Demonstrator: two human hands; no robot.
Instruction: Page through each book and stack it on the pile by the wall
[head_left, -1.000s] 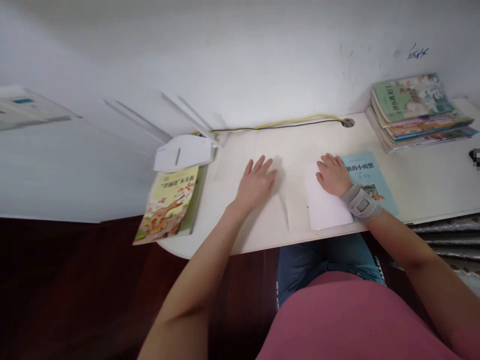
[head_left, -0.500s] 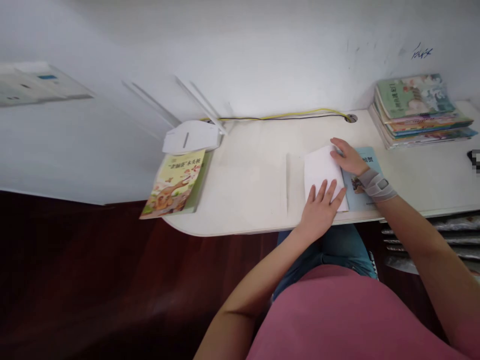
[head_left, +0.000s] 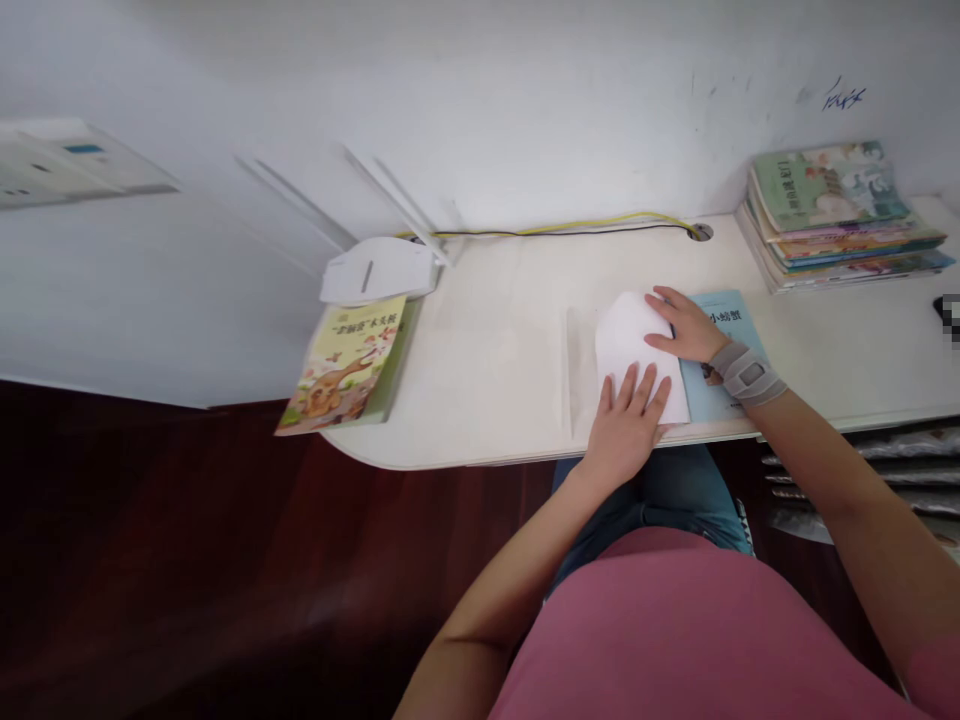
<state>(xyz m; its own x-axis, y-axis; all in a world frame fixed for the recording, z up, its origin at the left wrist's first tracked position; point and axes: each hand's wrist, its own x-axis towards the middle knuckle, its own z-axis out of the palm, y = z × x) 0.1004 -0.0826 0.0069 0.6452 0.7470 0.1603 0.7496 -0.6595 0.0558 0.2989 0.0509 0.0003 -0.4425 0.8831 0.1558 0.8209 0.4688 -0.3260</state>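
Note:
On the desk in front of me lies a blue-covered book, with a white sheet over its left part. A pale, thin flap, perhaps clear film, sticks out left of the sheet. My left hand rests on the lower part of the sheet, fingers spread and flat. My right hand, a grey band round its wrist, lies across the sheet's upper right edge and the blue cover, fingers stretched out. Whether the sheet is joined to the book is hidden.
A yellow picture book overhangs the left end of the white desk. Behind it stands a white router with upright antennas. Cables run along the wall to a hole. At the right is a stack of books.
Both hands have shifted slightly left along with the white sheet, and more of the blue cover's title shows. The whole view has also moved a little.

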